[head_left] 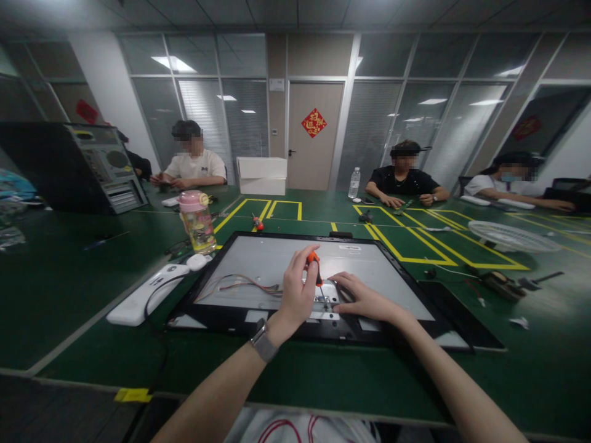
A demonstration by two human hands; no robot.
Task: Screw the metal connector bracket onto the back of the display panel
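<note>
A flat display panel (258, 261) with a black frame and a grey back lies on the green table in front of me. My left hand (299, 289) grips an orange and black screwdriver (314, 263), its shaft pointing down at a silver metal bracket (329, 290) near the panel's front edge. Beside the bracket rests my right hand (357, 296), fingers partly spread, fingertips at the bracket's right side. Whether those fingertips pinch a small part cannot be made out. A bundle of thin wires (240, 283) runs across the panel left of my left hand.
Left of the panel lie a white power strip (148, 295) and a pink-lidded bottle (197, 224). A black computer case (60, 166) stands farther left. On the right are a dark flat panel (462, 314) and a white round grille (512, 237). Several people sit across the table.
</note>
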